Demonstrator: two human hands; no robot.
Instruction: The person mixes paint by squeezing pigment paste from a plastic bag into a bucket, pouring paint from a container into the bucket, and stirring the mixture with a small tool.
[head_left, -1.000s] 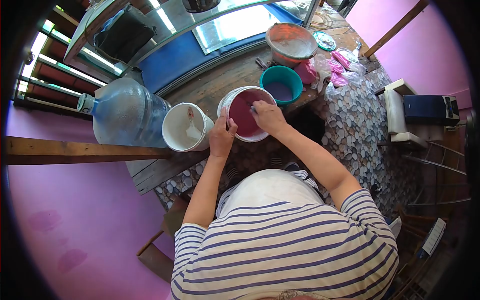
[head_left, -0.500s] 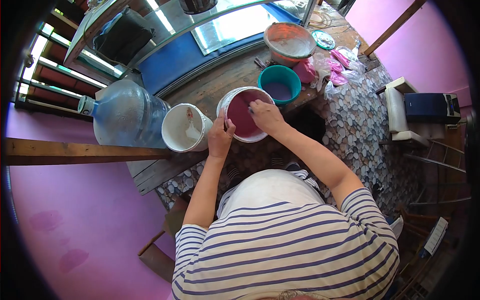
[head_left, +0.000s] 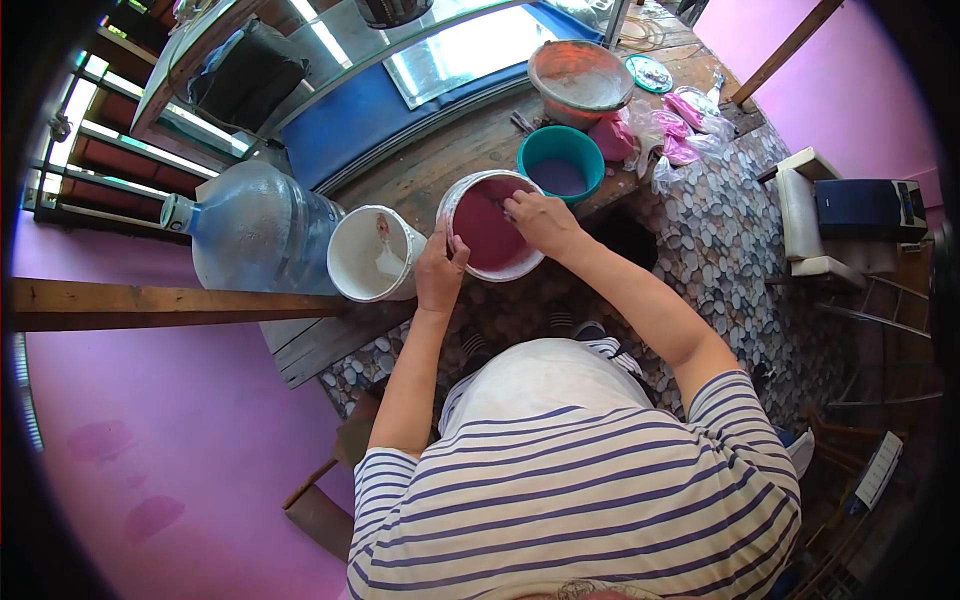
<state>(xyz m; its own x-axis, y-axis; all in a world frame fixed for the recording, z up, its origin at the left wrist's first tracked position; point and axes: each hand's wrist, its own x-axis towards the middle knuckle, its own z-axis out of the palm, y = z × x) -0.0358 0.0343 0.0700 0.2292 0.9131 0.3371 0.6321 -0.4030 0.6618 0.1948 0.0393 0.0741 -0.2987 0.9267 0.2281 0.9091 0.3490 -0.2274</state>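
Observation:
A white bucket with dark pink, paint-like stuff inside stands tilted toward me. My left hand is closed on its near left rim, thumb at the inner side. Over the right part of the opening, my right hand has its fingers pinched together. Whatever those fingers hold is too hidden to name. Just left of my left hand is a second white bucket, with pale residue inside. A teal tub with purplish liquid stands beyond my right hand.
A large clear blue water bottle lies at the left, behind a wooden post. An orange basin and pink plastic bags are on the wooden platform. A chair and a dark blue box stand right.
My right hand has shifted slightly to the right and away from me over the bucket, its fingers still pinched. My left hand keeps its hold on the rim.

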